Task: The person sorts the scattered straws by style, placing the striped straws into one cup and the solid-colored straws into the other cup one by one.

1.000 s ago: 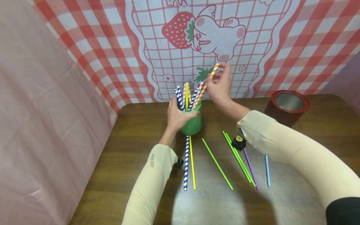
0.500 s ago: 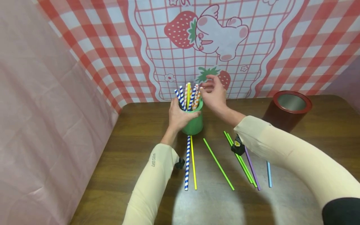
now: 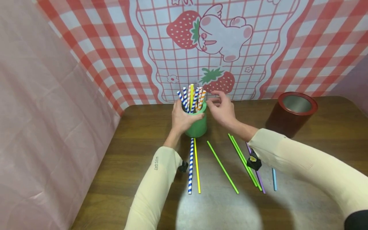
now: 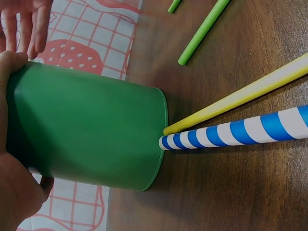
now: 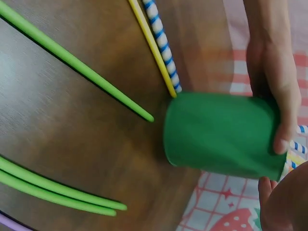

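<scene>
My left hand (image 3: 181,119) grips the green can (image 3: 198,128) near its top, thumb across the front of the rim. Striped paper straws in blue, red and orange, plus a yellow straw (image 3: 191,92), stand in it and lean outward. An orange-striped straw (image 3: 202,98) leans at the right side of the opening. Just right of the rim, my right hand (image 3: 223,110) holds nothing, its fingers loosely bent. The left wrist view shows the can's side (image 4: 91,127) and, at its base, the ends of a blue-striped straw (image 4: 245,131) and a yellow one.
On the wooden table (image 3: 138,134) lie a single green straw (image 3: 222,167), two green straws (image 3: 244,161) together, a purple straw (image 3: 260,180) and a light blue straw (image 3: 274,179). A dark red can (image 3: 287,119) stands at the back right. Behind the table hangs a checked cloth (image 3: 115,41).
The right hand has let go of the orange-striped straw, which has dropped into the green can. That hand has come down beside the rim, while the left hand keeps its grip.
</scene>
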{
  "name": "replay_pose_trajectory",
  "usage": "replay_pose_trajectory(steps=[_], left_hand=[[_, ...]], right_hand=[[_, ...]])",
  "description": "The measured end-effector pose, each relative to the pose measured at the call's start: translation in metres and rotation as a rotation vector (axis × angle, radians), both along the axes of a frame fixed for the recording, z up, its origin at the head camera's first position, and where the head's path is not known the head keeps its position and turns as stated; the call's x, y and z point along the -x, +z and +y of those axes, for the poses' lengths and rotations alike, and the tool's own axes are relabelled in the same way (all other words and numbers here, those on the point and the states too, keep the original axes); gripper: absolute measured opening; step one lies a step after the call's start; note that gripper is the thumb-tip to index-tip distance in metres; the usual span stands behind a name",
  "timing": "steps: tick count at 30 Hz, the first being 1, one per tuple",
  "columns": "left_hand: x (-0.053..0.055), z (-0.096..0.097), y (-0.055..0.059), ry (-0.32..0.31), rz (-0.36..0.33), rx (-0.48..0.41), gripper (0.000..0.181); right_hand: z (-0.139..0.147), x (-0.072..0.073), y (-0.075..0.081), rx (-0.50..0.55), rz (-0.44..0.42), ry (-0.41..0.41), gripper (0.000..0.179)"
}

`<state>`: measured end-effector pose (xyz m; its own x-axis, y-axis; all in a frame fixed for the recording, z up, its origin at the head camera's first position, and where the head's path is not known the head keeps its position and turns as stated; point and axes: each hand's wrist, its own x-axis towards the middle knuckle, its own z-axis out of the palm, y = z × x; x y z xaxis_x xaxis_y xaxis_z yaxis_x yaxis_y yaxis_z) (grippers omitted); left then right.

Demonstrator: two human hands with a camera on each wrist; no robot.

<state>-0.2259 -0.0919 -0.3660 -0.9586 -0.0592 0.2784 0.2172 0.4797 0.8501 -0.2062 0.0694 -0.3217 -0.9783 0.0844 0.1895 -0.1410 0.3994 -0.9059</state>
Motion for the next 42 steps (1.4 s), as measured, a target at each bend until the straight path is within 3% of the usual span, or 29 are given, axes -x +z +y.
replay_pose_trajectory(steps=[7,14,20,24,28,34,40,42], left_hand=[[0.000,-0.002,0.001,0.009,-0.014,0.015,0.094],[-0.001,-0.004,0.001,0.007,-0.014,0.005,0.095],[-0.001,-0.006,-0.001,0.003,-0.008,0.014,0.094],[-0.001,-0.004,-0.002,-0.002,-0.001,0.024,0.094],[-0.001,-0.002,-0.002,0.006,0.009,0.021,0.093],[-0.002,0.000,-0.001,-0.002,0.000,0.019,0.092],[-0.002,0.000,-0.001,0.008,0.011,0.003,0.091],[-0.001,0.000,-0.001,0.010,0.011,0.001,0.091]], right_hand=[[-0.006,-0.020,-0.017,0.126,-0.149,0.031,0.034],[-0.020,-0.036,-0.039,0.136,-0.304,0.091,0.038],[-0.036,-0.042,-0.054,0.236,-0.482,0.179,0.042],[-0.045,-0.046,-0.064,0.235,-0.535,0.168,0.041],[-0.051,-0.048,-0.071,0.137,-0.525,0.138,0.042],[-0.055,-0.048,-0.077,-0.148,-0.437,0.123,0.032],[-0.062,-0.043,-0.076,-0.483,-0.248,0.225,0.028],[-0.065,-0.041,-0.075,-0.549,-0.194,0.267,0.031]])
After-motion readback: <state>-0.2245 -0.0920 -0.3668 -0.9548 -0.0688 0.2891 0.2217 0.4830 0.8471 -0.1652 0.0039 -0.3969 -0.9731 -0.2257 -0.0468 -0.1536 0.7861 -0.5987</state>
